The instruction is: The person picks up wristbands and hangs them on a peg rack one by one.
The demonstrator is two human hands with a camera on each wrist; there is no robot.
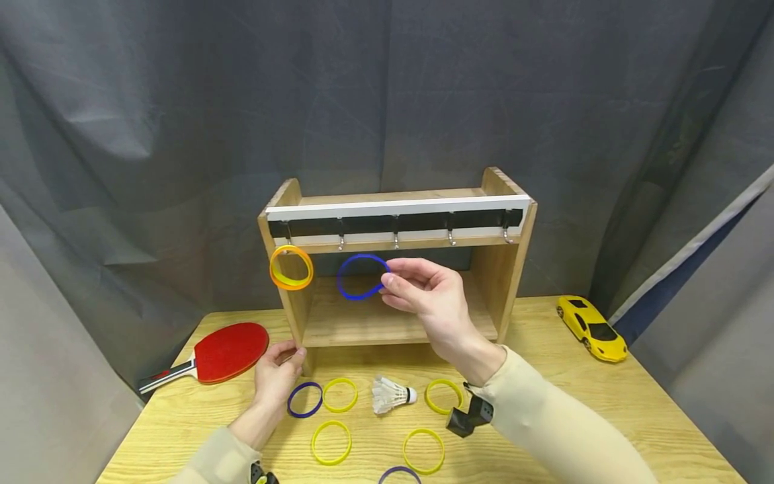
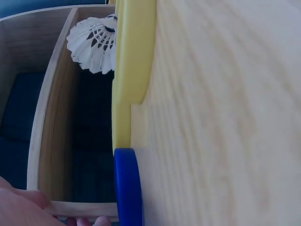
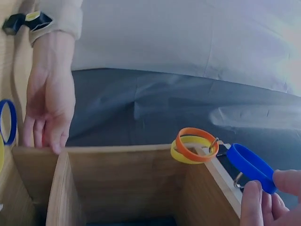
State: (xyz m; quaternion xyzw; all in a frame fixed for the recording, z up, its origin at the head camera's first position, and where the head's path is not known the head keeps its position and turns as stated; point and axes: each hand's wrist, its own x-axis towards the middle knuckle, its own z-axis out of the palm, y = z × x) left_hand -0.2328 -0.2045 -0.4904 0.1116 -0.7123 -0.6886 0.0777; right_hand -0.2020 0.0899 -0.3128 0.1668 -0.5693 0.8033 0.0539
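A blue silicone wristband point(image 1: 361, 277) is pinched between the thumb and fingers of my right hand point(image 1: 432, 296). It hangs in front of the wooden shelf unit point(image 1: 399, 336), just below the hook rail. Five metal hooks line that black-and-white rail point(image 1: 423, 222). From the leftmost hook point(image 3: 214, 142) hang an orange wristband point(image 1: 308, 267) and a yellow wristband point(image 3: 179, 157) together. My left hand point(image 1: 278, 370) grips the lower left side panel of the unit, thumb at its front edge. In the right wrist view, the blue wristband point(image 3: 251, 167) is close to the second hook point(image 3: 238, 179).
Several yellow wristbands point(image 1: 331, 460), a dark blue one point(image 1: 289, 401) and a purple one point(image 1: 400, 468) lie on the table in front. Among them is a shuttlecock point(image 1: 390, 394). A red table tennis bat point(image 1: 232, 353) lies left, a yellow toy car point(image 1: 591, 328) right.
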